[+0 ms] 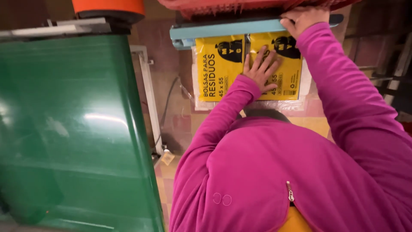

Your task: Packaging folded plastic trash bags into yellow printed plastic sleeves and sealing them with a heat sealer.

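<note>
My left hand (262, 71) lies flat, fingers spread, on a yellow printed bag packet (219, 71) wrapped in clear plastic, holding it down under a light blue sealer bar (223, 29). My right hand (302, 18) is curled over the top of that bar at its right end, pressing on it. Both arms wear magenta sleeves. The packet's upper edge is tucked beneath the bar.
A wide sheet of glossy green plastic film (73, 129) fills the left side, fed from an orange roll (108, 8) on top. A white metal frame leg (148, 86) and a cable stand between film and sealer. A red crate (240, 5) sits above the bar.
</note>
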